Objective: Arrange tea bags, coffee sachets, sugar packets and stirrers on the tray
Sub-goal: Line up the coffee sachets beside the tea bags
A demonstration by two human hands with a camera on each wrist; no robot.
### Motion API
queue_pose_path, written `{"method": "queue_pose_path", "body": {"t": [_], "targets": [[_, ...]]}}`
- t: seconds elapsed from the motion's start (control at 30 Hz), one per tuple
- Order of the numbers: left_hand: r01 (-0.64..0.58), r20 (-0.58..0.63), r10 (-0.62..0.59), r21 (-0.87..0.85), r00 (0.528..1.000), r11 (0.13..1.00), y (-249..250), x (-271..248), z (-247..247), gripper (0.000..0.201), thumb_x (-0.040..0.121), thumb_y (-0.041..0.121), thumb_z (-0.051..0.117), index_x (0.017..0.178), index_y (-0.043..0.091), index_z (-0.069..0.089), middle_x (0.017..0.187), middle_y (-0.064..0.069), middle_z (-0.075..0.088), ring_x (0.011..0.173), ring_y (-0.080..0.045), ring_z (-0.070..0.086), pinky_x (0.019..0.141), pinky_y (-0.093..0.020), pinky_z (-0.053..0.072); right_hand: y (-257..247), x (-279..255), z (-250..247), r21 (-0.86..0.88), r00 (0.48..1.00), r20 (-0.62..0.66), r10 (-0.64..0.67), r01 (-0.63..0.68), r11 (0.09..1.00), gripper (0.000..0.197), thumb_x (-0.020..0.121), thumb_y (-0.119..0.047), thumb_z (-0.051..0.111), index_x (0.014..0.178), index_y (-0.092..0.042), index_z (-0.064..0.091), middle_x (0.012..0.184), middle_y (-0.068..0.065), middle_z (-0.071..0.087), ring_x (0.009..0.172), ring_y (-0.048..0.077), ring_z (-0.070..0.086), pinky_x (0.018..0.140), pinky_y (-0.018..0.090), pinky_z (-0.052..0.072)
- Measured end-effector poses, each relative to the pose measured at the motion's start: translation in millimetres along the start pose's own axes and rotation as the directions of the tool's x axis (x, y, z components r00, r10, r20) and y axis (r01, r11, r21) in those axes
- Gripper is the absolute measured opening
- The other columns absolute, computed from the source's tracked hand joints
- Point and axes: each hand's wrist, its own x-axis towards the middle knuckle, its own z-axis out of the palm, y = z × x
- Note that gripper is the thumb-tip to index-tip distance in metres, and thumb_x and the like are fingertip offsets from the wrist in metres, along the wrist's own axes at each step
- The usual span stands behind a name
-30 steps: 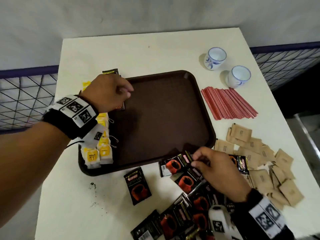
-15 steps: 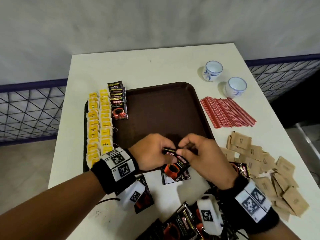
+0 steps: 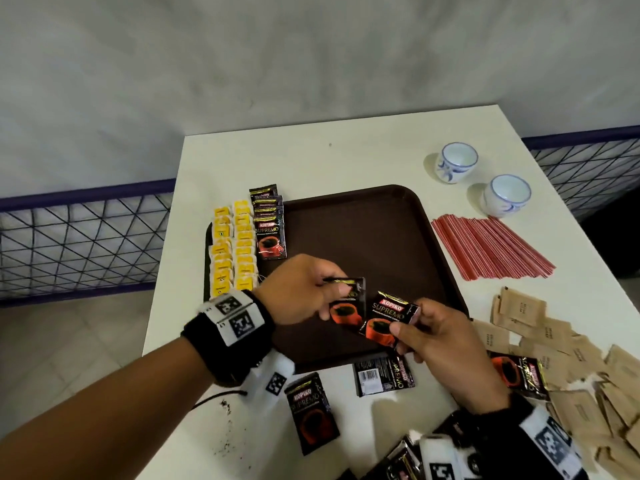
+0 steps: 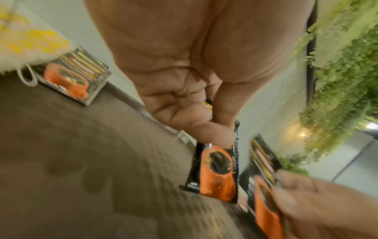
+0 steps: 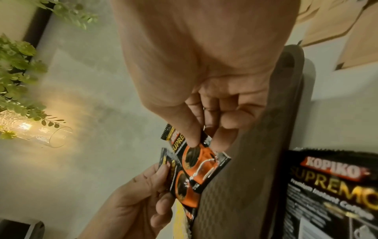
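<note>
Grey wall (image 3: 311, 81) and mesh railing (image 3: 79, 237) backing a white worktop (image 3: 346, 154), brown tray (image 3: 374, 237) lying on it, left hand (image 3: 298, 292) pinching one sachet (image 3: 348, 306) over the tray, right hand (image 3: 436, 337) pinching another (image 3: 386, 318), stirrers (image 3: 491, 247) and sugar packets (image 3: 561, 358) lying right of the tray

Black coffee sachets (image 3: 348, 303) above brown tray (image 3: 367, 237)

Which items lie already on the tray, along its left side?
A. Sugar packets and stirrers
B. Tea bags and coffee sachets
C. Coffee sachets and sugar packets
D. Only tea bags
B: yellow tea bags lie in two rows at the left edge of the tray, with a row of coffee sachets right beside them.
</note>
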Motion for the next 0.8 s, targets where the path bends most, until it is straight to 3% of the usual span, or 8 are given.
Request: {"method": "queue_pose_path", "body": {"t": [0.13,0.23,0.3,0.43,0.63,0.7,0.8], "targets": [[0.044,-0.189,-0.029,0.076,0.982,0.996,-19.7,18.4,-51.2,0.017,0.092,0.016,0.065,0.078,0.025,0.069,0.067,0.008,0.062,0.053,0.004,0.054,0.064,-0.024,0.040,1.8,-3.2,-6.7,-0.009,1.000,-0.006,0.006,-0.006,1.000,0.023,0.088,-0.005,0.071,0.075,-0.001,0.052,0.063,0.013,0.068,0.053,0.009,0.060,0.062,0.030,0.042],[0.131,-0.236,-0.094,0.149,0.967,0.980,-28.5,30.7,-86.0,0.017,0.093,0.014,0.063,0.083,0.026,0.068,0.054,0.013,0.061,0.048,0.004,0.054,0.057,-0.016,0.043,3.3,-9.1,-9.5,-0.046,0.999,0.020,0.027,-0.026,0.999,0.023,0.089,-0.008,0.070,0.075,-0.001,0.053,0.063,0.013,0.068,0.050,0.004,0.056,0.062,0.030,0.042],[0.165,-0.245,-0.131,0.123,0.961,0.979,-33.4,35.7,-102.7,0.019,0.092,0.009,0.064,0.083,0.026,0.068,0.055,0.007,0.062,0.045,0.000,0.055,0.050,-0.015,0.046,6.1,-12.3,-11.1,-0.054,0.999,0.027,0.046,-0.045,0.998,0.023,0.090,-0.008,0.070,0.075,0.000,0.053,0.063,0.013,0.068,0.049,0.003,0.055,0.062,0.029,0.041],[0.203,-0.238,-0.177,0.088,0.955,0.975,-45.8,44.4,-119.8,0.013,0.087,0.006,0.070,0.094,0.016,0.071,0.084,-0.009,0.071,0.056,-0.008,0.067,0.048,-0.021,0.051,12.8,-16.3,-13.6,-0.073,0.995,0.039,0.090,-0.087,0.994,0.021,0.092,-0.006,0.066,0.076,0.003,0.055,0.063,0.013,0.068,0.049,0.002,0.054,0.063,0.029,0.043],[0.307,-0.293,-0.271,0.083,0.917,0.948,-58.4,55.0,-123.0,0.012,0.084,0.007,0.070,0.091,0.015,0.076,0.069,-0.009,0.072,0.060,-0.012,0.066,0.048,-0.019,0.046,25.3,-18.7,-14.6,-0.108,0.989,0.054,0.136,-0.129,0.986,0.018,0.093,-0.003,0.064,0.076,0.000,0.058,0.064,0.013,0.068,0.049,0.002,0.054,0.058,0.024,0.043],[0.303,-0.301,-0.256,0.119,0.919,0.946,-61.6,56.7,-122.7,0.012,0.083,0.010,0.072,0.086,0.020,0.077,0.067,-0.004,0.072,0.062,-0.013,0.065,0.053,-0.017,0.045,27.2,-18.9,-14.0,-0.089,0.987,0.062,0.150,-0.144,0.986,0.018,0.092,-0.003,0.064,0.076,-0.001,0.059,0.064,0.014,0.067,0.049,0.002,0.055,0.055,0.020,0.043],[0.267,-0.324,-0.173,0.274,0.930,0.924,-65.1,58.0,-122.4,0.013,0.082,0.020,0.075,0.082,0.033,0.077,0.082,0.006,0.070,0.078,-0.009,0.062,0.072,-0.022,0.045,25.9,-19.4,-12.8,-0.093,0.988,0.054,0.146,-0.141,0.986,0.017,0.092,-0.001,0.064,0.076,0.002,0.059,0.064,0.015,0.067,0.048,0.001,0.054,0.051,0.015,0.043]]}}
